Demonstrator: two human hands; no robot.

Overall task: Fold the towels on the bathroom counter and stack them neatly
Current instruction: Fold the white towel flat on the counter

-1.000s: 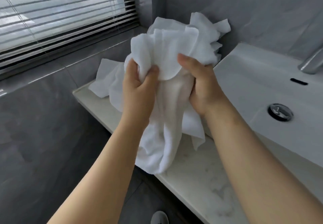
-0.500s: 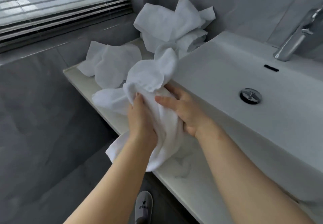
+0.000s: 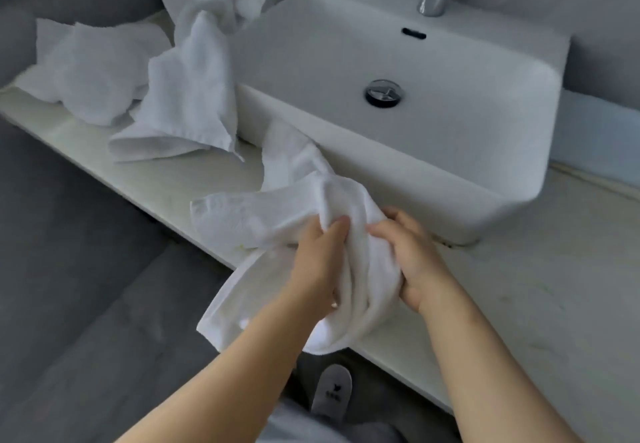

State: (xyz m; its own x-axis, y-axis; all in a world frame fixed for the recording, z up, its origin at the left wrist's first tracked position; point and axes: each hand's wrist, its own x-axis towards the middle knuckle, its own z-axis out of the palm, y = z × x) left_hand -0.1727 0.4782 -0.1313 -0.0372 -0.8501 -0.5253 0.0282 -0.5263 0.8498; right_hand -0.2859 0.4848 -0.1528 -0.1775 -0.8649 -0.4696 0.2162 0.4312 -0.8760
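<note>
The left hand and right hand both grip one bunched white towel at the counter edge, just before the basin; the slipper below bears an unreadable mark.

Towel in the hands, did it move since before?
Yes. The towel came down and nearer: from beside the sink, at its left end, to the counter edge before its front wall.
</note>
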